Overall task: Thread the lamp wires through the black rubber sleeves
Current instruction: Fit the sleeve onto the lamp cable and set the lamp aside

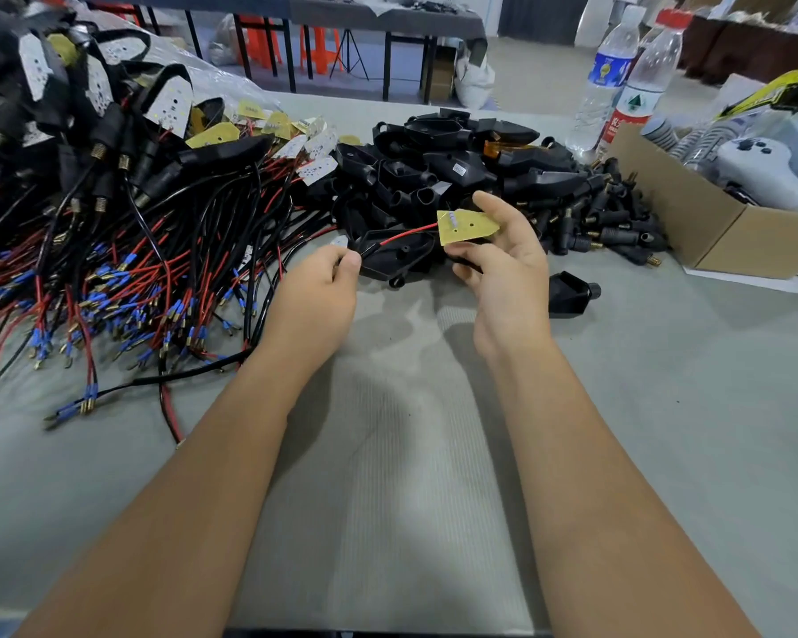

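Note:
My right hand [507, 264] holds a yellow lamp board [468, 227] between thumb and fingers, above the table. A red wire [406, 234] runs from the board leftward into a black rubber sleeve [395, 253] that lies between my hands. My left hand [316, 292] pinches the wire end at the sleeve's left side, fingers curled. Whether the right hand also grips a black wire below the board is hard to tell.
A heap of black sleeves and housings [457, 168] lies behind my hands. Wired lamps with red and black leads [125, 269] cover the left of the grey table [411, 453]. One loose sleeve [572, 294] sits right. A cardboard box [719, 232] and two water bottles [618, 85] stand far right.

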### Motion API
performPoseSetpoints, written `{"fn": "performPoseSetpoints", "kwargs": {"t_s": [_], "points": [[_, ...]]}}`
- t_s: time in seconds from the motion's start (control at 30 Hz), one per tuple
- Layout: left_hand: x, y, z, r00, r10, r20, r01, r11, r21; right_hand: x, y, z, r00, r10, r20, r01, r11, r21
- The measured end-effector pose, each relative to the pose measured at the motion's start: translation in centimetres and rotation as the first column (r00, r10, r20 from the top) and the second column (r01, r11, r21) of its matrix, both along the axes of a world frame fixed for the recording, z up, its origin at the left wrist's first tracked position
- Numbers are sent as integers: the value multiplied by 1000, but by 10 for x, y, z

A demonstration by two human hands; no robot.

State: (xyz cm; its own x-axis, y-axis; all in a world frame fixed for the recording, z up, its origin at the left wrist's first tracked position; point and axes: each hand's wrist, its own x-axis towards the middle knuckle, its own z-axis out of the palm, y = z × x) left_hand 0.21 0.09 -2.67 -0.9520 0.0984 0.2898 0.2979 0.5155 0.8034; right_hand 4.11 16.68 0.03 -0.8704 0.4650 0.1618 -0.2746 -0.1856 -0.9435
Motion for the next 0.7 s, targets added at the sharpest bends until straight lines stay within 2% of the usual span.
{"fn": "performPoseSetpoints", "kwargs": {"t_s": [0.2, 0.4, 0.5, 0.57, 0.7], "points": [[1, 0, -1, 1000, -24, -5, 24, 999, 34, 1, 4, -1, 995, -96, 22, 89, 974, 206], [8, -1, 3, 999, -26, -31, 24, 997, -72, 0, 5, 1, 997, -51, 61, 44, 993, 111], [9, 1, 2, 991, -37, -127, -1, 959, -284, 0, 3, 1, 996, -57, 63, 51, 994, 94], [10, 5, 3, 981, -51, -189, -24, 927, -374, 0, 0, 0, 997, -53, 64, 45, 991, 125], [14, 13, 5, 976, -62, -211, -20, 931, -365, 0, -8, -1, 997, -17, 76, 4, 985, 170]]}}
